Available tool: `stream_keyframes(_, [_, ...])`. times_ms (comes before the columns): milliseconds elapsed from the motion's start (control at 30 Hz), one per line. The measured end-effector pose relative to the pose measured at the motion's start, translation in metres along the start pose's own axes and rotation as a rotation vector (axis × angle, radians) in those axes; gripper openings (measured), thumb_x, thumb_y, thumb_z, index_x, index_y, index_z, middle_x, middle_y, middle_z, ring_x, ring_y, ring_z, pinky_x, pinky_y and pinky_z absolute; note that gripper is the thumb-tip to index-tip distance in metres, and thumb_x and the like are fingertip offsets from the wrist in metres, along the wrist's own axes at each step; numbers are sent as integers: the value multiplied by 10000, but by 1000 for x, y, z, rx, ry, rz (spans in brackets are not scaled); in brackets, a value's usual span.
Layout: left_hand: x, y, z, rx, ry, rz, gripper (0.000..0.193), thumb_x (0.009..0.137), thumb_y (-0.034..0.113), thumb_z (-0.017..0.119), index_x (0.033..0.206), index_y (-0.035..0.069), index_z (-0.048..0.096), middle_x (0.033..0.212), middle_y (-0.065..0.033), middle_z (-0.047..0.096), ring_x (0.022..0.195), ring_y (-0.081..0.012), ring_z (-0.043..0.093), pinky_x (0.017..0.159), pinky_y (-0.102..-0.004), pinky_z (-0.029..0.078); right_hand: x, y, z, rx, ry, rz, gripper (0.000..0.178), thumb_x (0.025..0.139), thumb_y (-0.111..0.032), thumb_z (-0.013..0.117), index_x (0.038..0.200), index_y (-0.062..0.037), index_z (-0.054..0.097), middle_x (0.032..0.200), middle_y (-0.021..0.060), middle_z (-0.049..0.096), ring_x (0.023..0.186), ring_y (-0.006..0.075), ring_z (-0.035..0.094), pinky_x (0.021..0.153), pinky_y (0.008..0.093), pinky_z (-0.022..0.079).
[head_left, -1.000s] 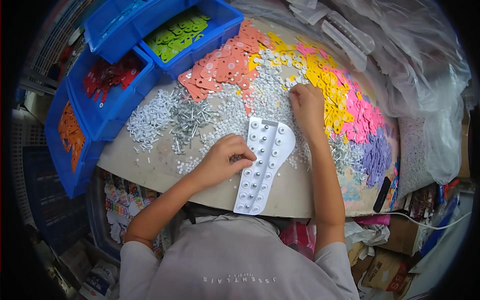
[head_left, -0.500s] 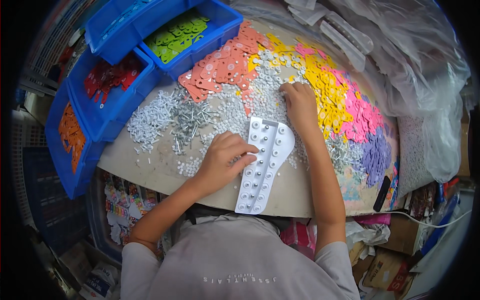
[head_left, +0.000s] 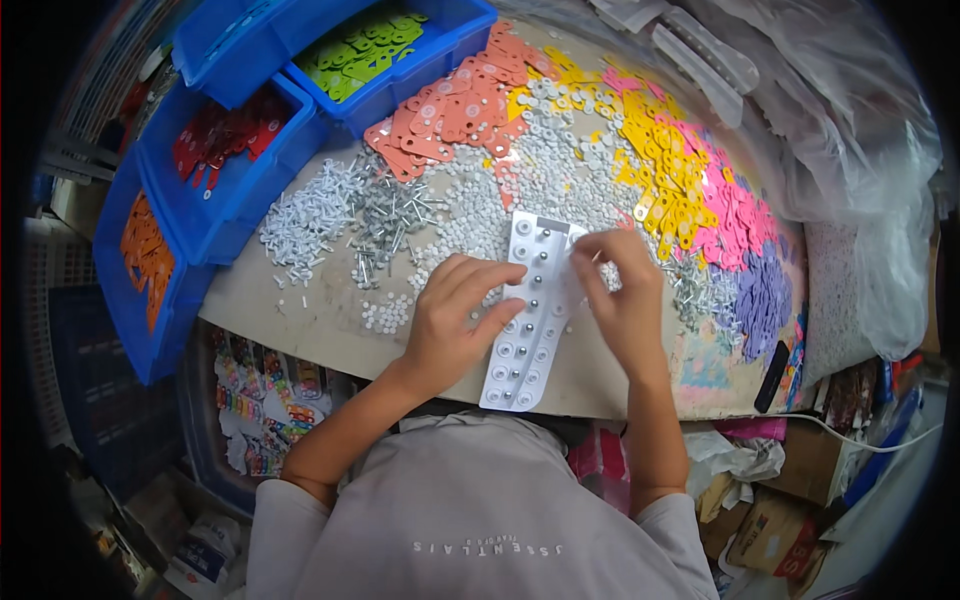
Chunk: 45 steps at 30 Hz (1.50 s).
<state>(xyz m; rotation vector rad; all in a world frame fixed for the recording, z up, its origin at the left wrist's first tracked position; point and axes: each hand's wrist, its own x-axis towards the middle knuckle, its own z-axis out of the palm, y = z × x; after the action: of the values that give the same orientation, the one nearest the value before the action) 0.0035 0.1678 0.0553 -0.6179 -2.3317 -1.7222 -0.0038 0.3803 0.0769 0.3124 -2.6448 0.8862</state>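
A white plastic holder (head_left: 536, 335) lies on the table in front of me. Two rows of round white washer-like pieces run along it, with a line of silver round-headed pins in its middle channel. My left hand (head_left: 448, 312) is at the holder's left edge, thumb and forefinger apart and their tips over it. Above the holder's upper right side, my right hand (head_left: 625, 290) has thumb and forefinger drawn together. Whatever is between those fingertips is too small to make out. Just beyond the holder spreads a heap of small white washers (head_left: 570, 165).
White rivets (head_left: 305, 225) and silver pins (head_left: 392, 225) are heaped at left. Salmon (head_left: 450, 105), yellow (head_left: 665, 175), pink (head_left: 735, 215) and purple (head_left: 758, 305) flat pieces curve around the table. Blue bins (head_left: 215, 255) stand at far left; clear plastic bags (head_left: 830, 140) bulge at far right.
My right hand has come back from the washer heap to the holder's upper right side. The left thumb and forefinger have spread wider apart. The holder sits slightly higher in view.
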Motion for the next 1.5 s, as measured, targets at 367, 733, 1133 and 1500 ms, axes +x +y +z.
stream_keyframes(367, [-12,-6,-17,-283,-289,-163,168,773,-26,804,902,14,704,908,-58,676,842,-170,638,696,-282,498,-47,-40,12,764,-346,445,87,956,-67,671,994,11,676,906,5,671,820,67,585,742,230,456])
stream_keyframes(733, [-18,-25,-33,-85,-239,-373,100,899,32,679,970,-6,620,922,-63,649,825,-171,629,754,-296,506,-48,-36,-13,366,-63,376,101,884,-14,685,982,2,701,904,48,690,804,129,593,735,268,442])
stream_keyframes(1133, [-21,-32,-32,223,-161,-69,110,866,56,706,949,1,661,892,-94,620,886,-252,592,759,-346,487,-79,-30,13,282,-67,359,83,842,22,699,909,11,650,901,77,658,887,206,591,781,311,462])
stream_keyframes(1500, [-27,-16,-2,4,-313,-173,74,882,58,707,934,15,678,897,-76,610,862,-225,596,703,-322,490,-96,-16,28,236,-35,327,137,839,36,716,920,11,609,905,92,605,791,216,596,700,303,489])
